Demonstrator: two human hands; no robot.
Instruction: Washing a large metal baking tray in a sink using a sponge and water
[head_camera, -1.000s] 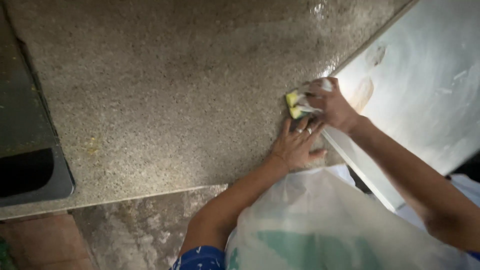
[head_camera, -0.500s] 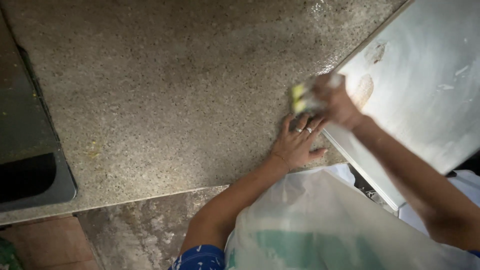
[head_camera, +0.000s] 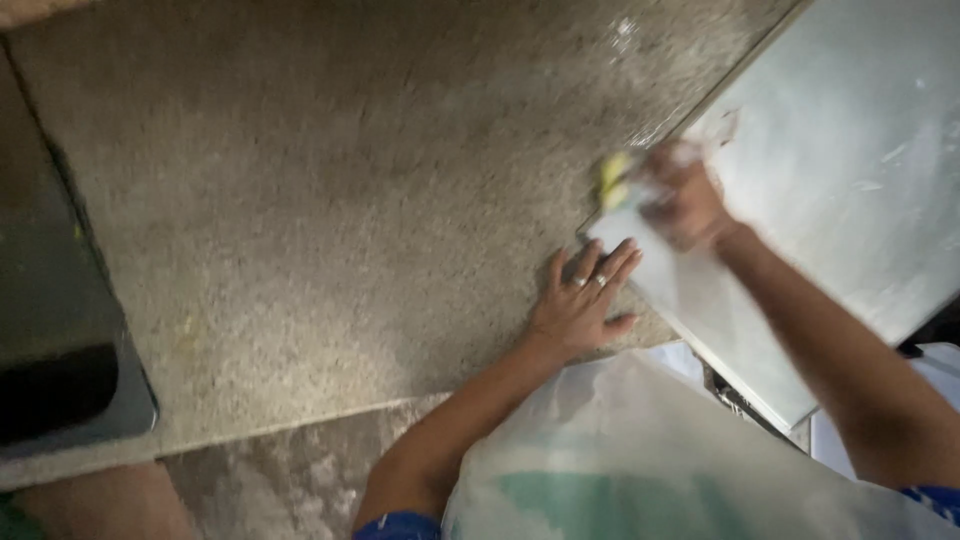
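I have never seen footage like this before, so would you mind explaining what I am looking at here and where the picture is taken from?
There is no machine: a camera worn on a person's head looks down at their own bare hands. The left hand, wearing rings, lies flat on a speckled stone countertop. The right hand, blurred by motion, grips a yellow-green sponge at the edge of a pale metal surface. A dark sink sits at far left, and a light plastic apron covers the person's front.
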